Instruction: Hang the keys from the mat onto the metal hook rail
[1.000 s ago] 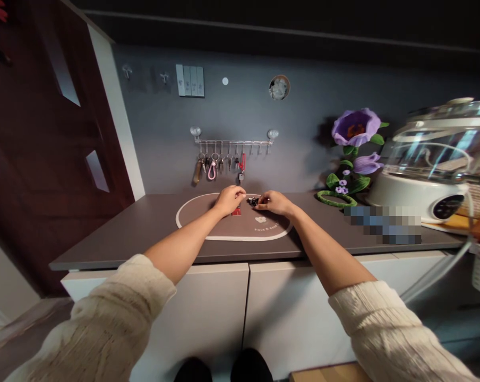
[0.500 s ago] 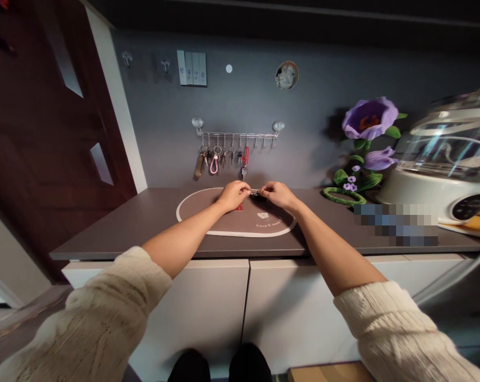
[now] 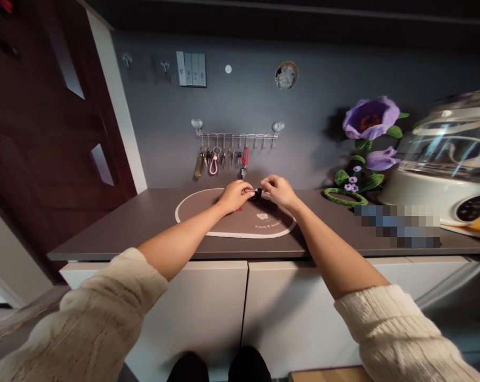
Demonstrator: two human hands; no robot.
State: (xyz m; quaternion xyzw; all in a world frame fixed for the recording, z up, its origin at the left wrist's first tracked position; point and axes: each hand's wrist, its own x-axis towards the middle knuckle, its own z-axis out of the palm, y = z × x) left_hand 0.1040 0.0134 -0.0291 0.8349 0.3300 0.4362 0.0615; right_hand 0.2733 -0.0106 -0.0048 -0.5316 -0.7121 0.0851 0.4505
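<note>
Both hands meet over a brown oval mat (image 3: pixel 208 220) on the dark countertop (image 3: pixel 144 228). My left hand (image 3: pixel 234 195) and my right hand (image 3: pixel 279 191) are closed in pinches on a small dark key bunch (image 3: pixel 256 193) held between them, a little above the mat. A red tag (image 3: pixel 238 209) shows under my left hand. On the wall behind, a metal hook rail (image 3: pixel 236 135) carries several keys, a pink loop and a red tag.
Purple fabric flowers (image 3: pixel 367 124) stand at the right of the counter beside a white appliance with a clear lid (image 3: pixel 447 170). A dark wooden door (image 3: pixel 44 138) is on the left. White cabinet doors (image 3: pixel 224 313) lie below the counter.
Both hands have lifted slightly off the mat with the key bunch and drawn closer together; the view has shifted a little.
</note>
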